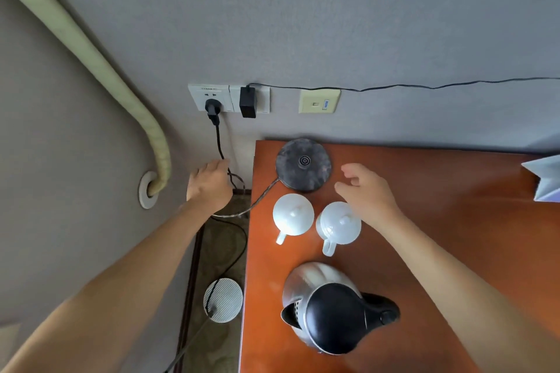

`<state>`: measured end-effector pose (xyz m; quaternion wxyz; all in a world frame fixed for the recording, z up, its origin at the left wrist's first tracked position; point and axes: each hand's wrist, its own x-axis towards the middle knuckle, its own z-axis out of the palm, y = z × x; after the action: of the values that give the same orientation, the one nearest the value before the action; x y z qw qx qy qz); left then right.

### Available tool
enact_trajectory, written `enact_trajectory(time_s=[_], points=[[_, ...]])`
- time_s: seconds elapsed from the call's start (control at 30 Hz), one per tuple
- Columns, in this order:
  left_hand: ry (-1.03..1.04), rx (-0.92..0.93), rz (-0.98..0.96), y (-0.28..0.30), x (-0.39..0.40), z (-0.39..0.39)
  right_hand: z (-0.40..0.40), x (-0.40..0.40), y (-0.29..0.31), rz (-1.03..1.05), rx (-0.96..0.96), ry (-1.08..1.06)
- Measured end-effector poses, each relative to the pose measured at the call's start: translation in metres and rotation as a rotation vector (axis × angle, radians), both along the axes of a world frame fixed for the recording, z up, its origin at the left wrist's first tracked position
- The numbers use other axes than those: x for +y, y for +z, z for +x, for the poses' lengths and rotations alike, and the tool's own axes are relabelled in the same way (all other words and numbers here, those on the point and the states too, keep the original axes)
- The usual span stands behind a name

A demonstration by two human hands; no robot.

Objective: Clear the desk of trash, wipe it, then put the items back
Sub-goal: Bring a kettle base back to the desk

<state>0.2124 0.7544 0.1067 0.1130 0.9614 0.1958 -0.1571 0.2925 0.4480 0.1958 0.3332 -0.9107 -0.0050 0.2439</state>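
Observation:
A reddish wooden desk [439, 221] stands against the wall. On its far left corner lies the round black kettle base [303, 165], whose cord [260, 198] runs off the left edge. My left hand [209, 185] is beside the desk, shut on that cord below the wall socket. My right hand [368, 191] hovers open just right of the base, above the right one of two white lidded cups [338, 222]. The left cup [292, 214] stands beside it. A steel kettle with a black lid [330, 309] sits at the near edge.
Wall sockets [212, 97] hold a black plug and a black adapter [248, 102], whose thin cable runs right along the wall. A white paper bag [545, 179] stands at the desk's right edge. A round white device [223, 300] lies on the floor left of the desk.

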Motion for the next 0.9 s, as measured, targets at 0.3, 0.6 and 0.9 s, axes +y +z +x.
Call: enact_trajectory(time_s=[0.3,0.6,0.9], points=[[0.101,-0.215,-0.539,0.008,-0.088,-0.083,-0.091,-0.081,0.034,0.008,0.108,0.023],[0.237,-0.092,-0.722,0.011,-0.132,-0.109,-0.164,-0.119,0.01,-0.284,0.229,0.348],[0.365,-0.139,-1.059,0.047,-0.17,-0.184,-0.173,-0.119,-0.026,0.044,0.125,0.021]])
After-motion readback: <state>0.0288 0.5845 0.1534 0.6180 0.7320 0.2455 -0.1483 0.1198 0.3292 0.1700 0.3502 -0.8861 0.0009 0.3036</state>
